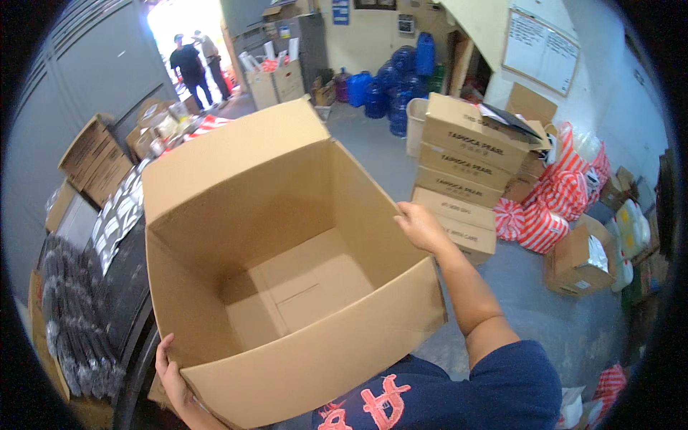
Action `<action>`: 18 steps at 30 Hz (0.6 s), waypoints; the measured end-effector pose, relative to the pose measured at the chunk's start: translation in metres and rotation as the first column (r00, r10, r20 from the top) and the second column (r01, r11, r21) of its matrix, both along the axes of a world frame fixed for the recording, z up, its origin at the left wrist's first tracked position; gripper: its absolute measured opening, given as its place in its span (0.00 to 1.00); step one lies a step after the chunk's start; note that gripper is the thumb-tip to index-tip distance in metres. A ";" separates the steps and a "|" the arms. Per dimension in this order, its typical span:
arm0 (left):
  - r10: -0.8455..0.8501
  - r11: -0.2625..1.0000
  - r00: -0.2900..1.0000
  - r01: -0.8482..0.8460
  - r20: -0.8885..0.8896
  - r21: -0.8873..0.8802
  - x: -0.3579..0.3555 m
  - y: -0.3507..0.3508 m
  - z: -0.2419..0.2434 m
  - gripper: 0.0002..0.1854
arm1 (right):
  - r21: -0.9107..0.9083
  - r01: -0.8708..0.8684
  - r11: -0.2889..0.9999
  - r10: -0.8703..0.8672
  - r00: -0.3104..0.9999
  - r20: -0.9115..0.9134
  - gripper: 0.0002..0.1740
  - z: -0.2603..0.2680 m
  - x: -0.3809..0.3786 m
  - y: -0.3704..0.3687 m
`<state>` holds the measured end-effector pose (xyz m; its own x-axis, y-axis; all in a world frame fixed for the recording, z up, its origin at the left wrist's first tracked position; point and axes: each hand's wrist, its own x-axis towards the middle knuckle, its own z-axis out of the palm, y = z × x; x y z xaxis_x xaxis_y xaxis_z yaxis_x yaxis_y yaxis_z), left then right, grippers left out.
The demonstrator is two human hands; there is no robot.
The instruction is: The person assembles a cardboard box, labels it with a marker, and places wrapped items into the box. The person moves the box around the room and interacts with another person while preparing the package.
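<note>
A large cardboard box (301, 371) stands directly before me with its top side toward my face. Its inside is bare, with a seam showing across the bottom. Two of its flaps are folded outward, one toward my body and one on the far side. My right hand (422, 226) grips the upper edge of the right wall, thumb and fingers around it. At the near left corner my left hand (173, 373) presses against the outer wall, its fingertips by the edge. Part of the left palm is hidden behind the box.
Stacked cartons (467, 161) rise at the right, beside red-striped bags (553, 199) and a small open box (578, 258). Dark plastic-wrapped bundles (80, 322) lie at left. Blue water jugs (398, 86) stand at the back wall. Two people (196, 70) are at the doorway.
</note>
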<state>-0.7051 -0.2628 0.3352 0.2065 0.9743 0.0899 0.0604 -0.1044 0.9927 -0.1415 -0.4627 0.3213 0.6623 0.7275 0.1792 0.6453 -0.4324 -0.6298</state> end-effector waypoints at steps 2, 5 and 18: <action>-0.053 0.998 0.996 0.055 0.076 -0.030 0.088 0.006 -0.003 0.32 | 0.057 0.114 0.992 -0.118 0.991 0.067 0.15 0.008 0.052 -0.057; -0.225 0.971 0.974 0.225 -0.008 0.084 0.212 0.011 -0.007 0.32 | 0.084 0.316 0.945 -0.324 0.939 0.114 0.15 0.015 0.115 -0.141; -0.833 0.520 0.551 0.812 0.054 -0.263 0.694 -0.008 -0.244 0.38 | -0.042 0.906 0.421 -0.890 0.421 0.174 0.16 -0.182 0.322 -0.368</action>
<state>-0.0110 -0.2706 0.0917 0.9225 0.3519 -0.1585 0.1378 0.0831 0.9870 0.1808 -0.8306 0.1389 0.9319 -0.2517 0.2611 -0.0972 -0.8669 -0.4889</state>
